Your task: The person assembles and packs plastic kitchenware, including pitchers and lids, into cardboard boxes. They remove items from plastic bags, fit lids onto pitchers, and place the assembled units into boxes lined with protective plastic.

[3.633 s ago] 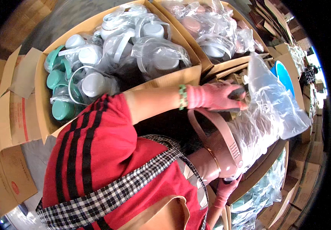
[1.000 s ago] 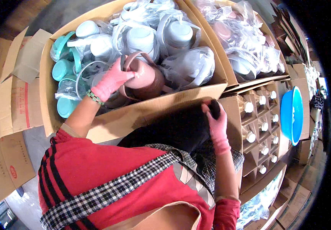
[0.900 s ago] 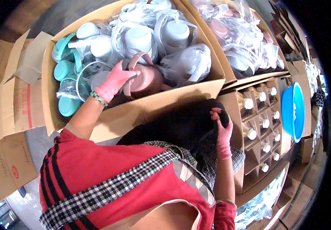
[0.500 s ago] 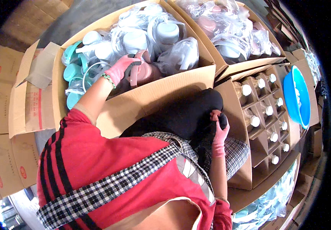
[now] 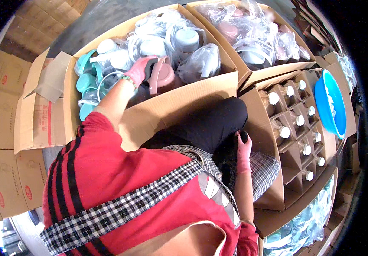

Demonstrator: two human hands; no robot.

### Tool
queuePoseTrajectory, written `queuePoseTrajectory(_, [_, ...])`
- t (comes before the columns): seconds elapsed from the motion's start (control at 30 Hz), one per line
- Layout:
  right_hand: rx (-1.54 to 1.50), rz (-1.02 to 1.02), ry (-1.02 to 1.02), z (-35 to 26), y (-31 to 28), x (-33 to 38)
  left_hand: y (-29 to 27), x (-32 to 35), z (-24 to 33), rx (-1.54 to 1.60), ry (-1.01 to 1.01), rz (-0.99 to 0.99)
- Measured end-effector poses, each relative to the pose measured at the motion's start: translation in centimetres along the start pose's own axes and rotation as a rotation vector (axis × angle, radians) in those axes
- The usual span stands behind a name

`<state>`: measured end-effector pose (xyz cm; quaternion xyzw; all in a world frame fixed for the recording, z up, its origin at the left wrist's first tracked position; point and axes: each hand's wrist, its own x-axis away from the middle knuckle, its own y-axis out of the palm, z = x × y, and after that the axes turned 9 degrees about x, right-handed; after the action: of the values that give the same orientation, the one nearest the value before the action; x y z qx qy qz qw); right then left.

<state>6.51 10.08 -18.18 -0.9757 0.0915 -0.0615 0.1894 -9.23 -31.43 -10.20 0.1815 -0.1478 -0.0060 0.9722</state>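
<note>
My left hand (image 5: 141,71), in a pink glove with dark fingertips, reaches into a large open carton (image 5: 179,99). Its fingers curl against the loop handle of a bottle with a pink lid (image 5: 164,78). Around it stand bottles with pale blue-white lids (image 5: 153,46), many in clear plastic bags, and turquoise-lidded bottles (image 5: 86,82) at the left side. My right hand (image 5: 244,147), gloved the same way, rests by my black-clad knee (image 5: 218,119). Its thumb and fingers are pressed together; whatever lies between them is hidden.
At right, a divided carton (image 5: 273,187) holds several clear bottles with white caps (image 5: 300,120). A blue basin (image 5: 340,112) with white pieces stands beyond it. Another carton (image 5: 277,70) holds bagged pink-lidded bottles. Bagged turquoise items (image 5: 303,228) lie lower right; stacked cartons (image 5: 5,123) stand left.
The view has shifted slightly. My left hand stays at the pink-lidded bottle, its fingers now beside the handle's upper left. My right hand has lowered a little, its fingers still closed.
</note>
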Motion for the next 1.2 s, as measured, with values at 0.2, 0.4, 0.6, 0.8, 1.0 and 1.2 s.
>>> queuePoseTrajectory(0.2, [0.001,-0.029,0.019,1.0,-0.1,-0.7,3.8,4.4,1.5,0.080,-0.268,-0.365])
queuePoseTrajectory(0.4, [0.025,-0.071,0.048,1.7,0.6,-0.7,3.2,5.4,3.3,0.234,0.061,-0.021])
queuePoseTrajectory(0.6, [0.044,-0.052,0.045,1.7,0.2,-0.6,4.3,6.8,8.6,-0.345,0.658,0.084])
queuePoseTrajectory(0.8, [0.102,-0.081,0.048,1.2,0.5,-0.3,3.6,5.4,2.4,0.220,0.346,0.070])
queuePoseTrajectory(1.0, [0.085,-0.071,0.072,1.8,0.0,0.1,1.5,2.4,-0.6,0.534,-0.119,0.015])
queuePoseTrajectory(1.2, [0.114,-0.061,0.128,0.2,0.0,0.1,4.3,5.4,0.8,-2.052,0.184,0.057])
